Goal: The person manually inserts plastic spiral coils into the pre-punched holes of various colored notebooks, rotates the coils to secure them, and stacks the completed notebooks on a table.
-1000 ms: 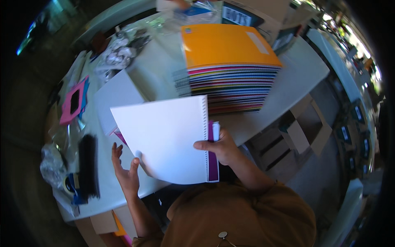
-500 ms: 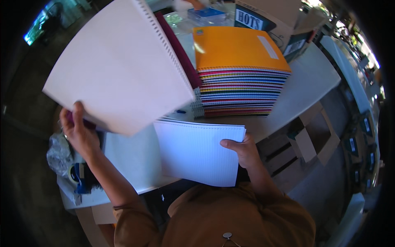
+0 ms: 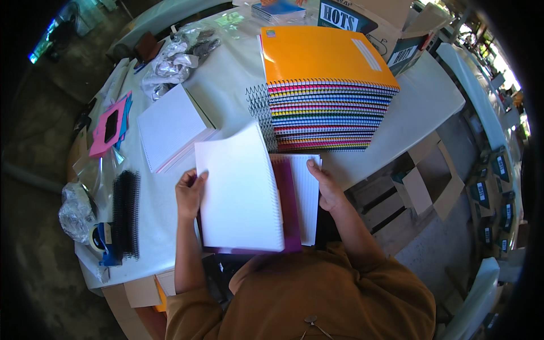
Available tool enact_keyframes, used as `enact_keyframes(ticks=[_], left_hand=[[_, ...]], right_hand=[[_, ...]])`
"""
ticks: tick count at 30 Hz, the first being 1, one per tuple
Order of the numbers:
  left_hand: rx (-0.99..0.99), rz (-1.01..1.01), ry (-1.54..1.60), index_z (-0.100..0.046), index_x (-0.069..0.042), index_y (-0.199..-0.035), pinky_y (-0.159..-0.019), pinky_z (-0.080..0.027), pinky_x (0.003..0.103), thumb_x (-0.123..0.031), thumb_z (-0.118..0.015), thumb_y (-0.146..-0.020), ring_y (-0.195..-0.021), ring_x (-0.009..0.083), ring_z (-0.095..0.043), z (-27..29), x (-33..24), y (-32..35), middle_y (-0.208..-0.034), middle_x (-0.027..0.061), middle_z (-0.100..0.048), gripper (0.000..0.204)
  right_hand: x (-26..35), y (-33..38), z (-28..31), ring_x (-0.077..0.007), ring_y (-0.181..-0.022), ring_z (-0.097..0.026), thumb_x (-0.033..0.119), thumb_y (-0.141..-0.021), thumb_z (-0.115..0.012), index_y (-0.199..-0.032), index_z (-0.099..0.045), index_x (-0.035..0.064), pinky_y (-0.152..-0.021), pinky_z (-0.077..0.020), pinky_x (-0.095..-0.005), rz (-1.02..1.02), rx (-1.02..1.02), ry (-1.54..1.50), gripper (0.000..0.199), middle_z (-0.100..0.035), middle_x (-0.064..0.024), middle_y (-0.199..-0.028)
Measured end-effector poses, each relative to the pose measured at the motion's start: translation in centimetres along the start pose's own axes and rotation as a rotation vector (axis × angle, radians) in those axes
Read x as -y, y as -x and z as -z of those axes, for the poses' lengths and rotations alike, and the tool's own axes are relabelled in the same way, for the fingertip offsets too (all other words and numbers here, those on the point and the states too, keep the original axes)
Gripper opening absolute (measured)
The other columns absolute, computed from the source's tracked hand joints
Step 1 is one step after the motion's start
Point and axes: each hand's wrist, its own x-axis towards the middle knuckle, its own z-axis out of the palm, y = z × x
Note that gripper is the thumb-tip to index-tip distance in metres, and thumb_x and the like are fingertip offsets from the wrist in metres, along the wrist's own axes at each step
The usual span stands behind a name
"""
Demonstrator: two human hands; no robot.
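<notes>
Both hands pinch paper [image 3: 238, 192] at the table's near edge

The left hand [image 3: 190, 194] pinches the white paper by its left side, thumb on top. The right hand [image 3: 327, 187] pinches lined pages [image 3: 307, 195] near their upper right corner. Between these, a purple cover [image 3: 289, 198] shows from under the white paper, close to the person's brown top [image 3: 306, 294]. Beyond stands a tall stack of spiral notebooks [image 3: 331, 56], orange uppermost, on the table [image 3: 164, 226]. Black coils [image 3: 126, 215] lie to the left, beside a tape dispenser [image 3: 109, 246].
</notes>
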Motion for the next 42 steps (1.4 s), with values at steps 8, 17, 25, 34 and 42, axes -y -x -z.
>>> enact_keyframes(ticks=[8,17,25,34,42], left_hand=[[-0.378,-0.388,-0.115,-0.057,0.0,-0.094,-0.075,-0.043,0.028,-0.014,-0.062,-0.086,-0.08,0.0113,-0.05,2.4,-0.6,-1.0,-0.086,0.0033,-0.056,0.017],[-0.238,-0.742,-0.575,-0.052,-0.003,-0.119,-0.093,-0.039,0.032,0.004,-0.048,-0.084,-0.111,0.0261,-0.054,5.5,-4.0,-6.6,-0.122,0.013,-0.056,0.035],[0.106,-0.353,-0.59,-0.035,-0.005,-0.135,-0.11,-0.015,0.043,-0.007,-0.061,-0.072,-0.136,0.0274,-0.024,5.2,-7.4,-1.7,-0.141,0.0155,-0.036,0.068],[0.21,-0.339,0.262,-0.035,-0.002,-0.131,-0.105,-0.029,0.039,-0.025,-0.076,-0.072,-0.126,0.0268,-0.038,5.0,-6.4,9.7,-0.133,0.0149,-0.04,0.075],[0.017,-0.349,0.142,-0.048,-0.003,-0.116,-0.097,-0.032,0.031,0.002,-0.074,-0.068,-0.108,0.0148,-0.046,5.3,-4.2,10.2,-0.113,0.0049,-0.052,0.054]], right_hand=[[-1.7,0.1,0.8,-0.016,-0.089,-0.06,0.004,-0.072,-0.071,-0.109,-0.058,0.001,-0.083,-0.0467,-0.0317,0.129,0.079,0.267,0.039,-0.063,-0.008,-0.1],[-1.9,-0.3,0.7,-0.0159,-0.085,-0.06,0.005,-0.069,-0.072,-0.106,-0.059,-0.0023,-0.079,-0.0474,-0.0302,0.104,0.05,0.306,0.041,-0.063,-0.0097,-0.097],[-0.4,2.0,-1.5,-0.0152,-0.084,-0.061,-0.001,-0.073,-0.068,-0.105,-0.059,-0.0031,-0.077,-0.0485,-0.0288,0.264,0.024,0.351,0.033,-0.065,-0.0094,-0.095],[5.1,4.1,-6.9,-0.0169,-0.072,-0.062,-0.002,-0.07,-0.07,-0.084,-0.066,-0.0058,-0.067,-0.0495,-0.0269,0.499,0.747,0.304,0.015,-0.067,-0.0156,-0.081],[1.1,1.0,-6.6,-0.016,-0.086,-0.06,0.003,-0.073,-0.068,-0.107,-0.055,-0.0033,-0.081,-0.0471,-0.0292,0.577,0.418,0.334,0.036,-0.062,-0.0085,-0.096]])
